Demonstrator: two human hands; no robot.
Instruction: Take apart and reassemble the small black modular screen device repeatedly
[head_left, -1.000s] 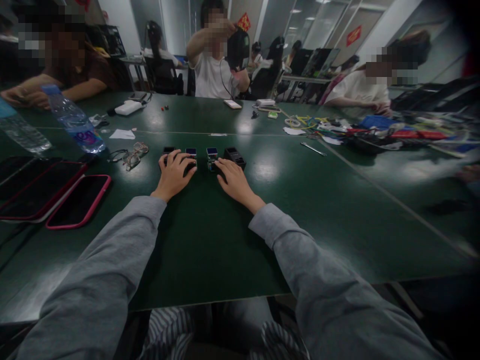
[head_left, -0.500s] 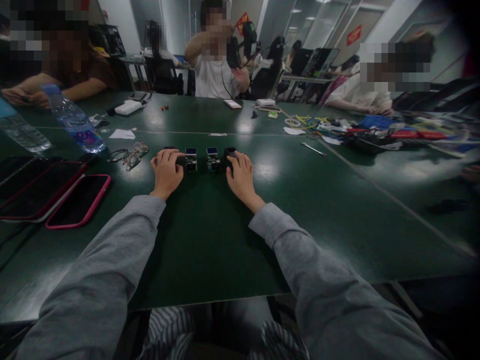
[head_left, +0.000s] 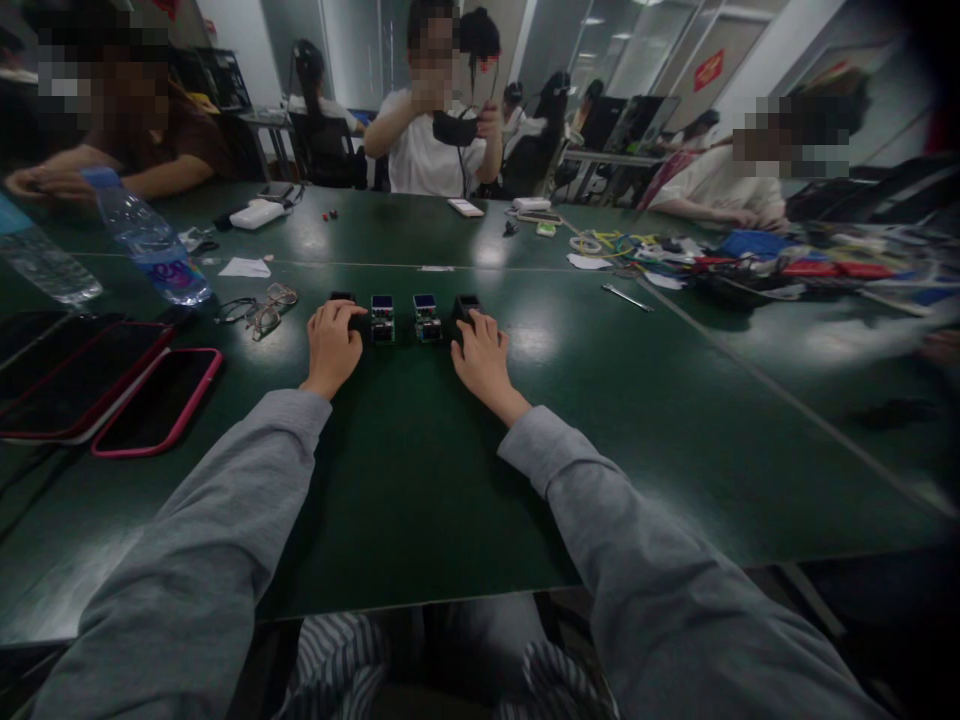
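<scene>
Two small circuit boards with little screens stand side by side on the dark green table, the left board (head_left: 383, 322) and the right board (head_left: 427, 320). To the left of them, my left hand (head_left: 334, 340) lies palm down with its fingers apart, in front of a small black box (head_left: 343, 297) that it partly hides. My right hand (head_left: 481, 355) rests on the other side, fingers spread, at the near edge of a second black box (head_left: 468, 303). Whether the fingertips touch the boxes is hard to see.
On the left lie a pink-edged phone (head_left: 159, 402), eyeglasses (head_left: 271, 312) and a water bottle (head_left: 154, 245). A wrench (head_left: 627, 298) lies to the right, near a heap of cables (head_left: 750, 265). Across the table (head_left: 420, 480), a person (head_left: 427, 150) holds a black headset (head_left: 456, 128).
Both hands have drawn slightly back from the black boxes, which show more now. The person across has lowered the headset. The boards stay put.
</scene>
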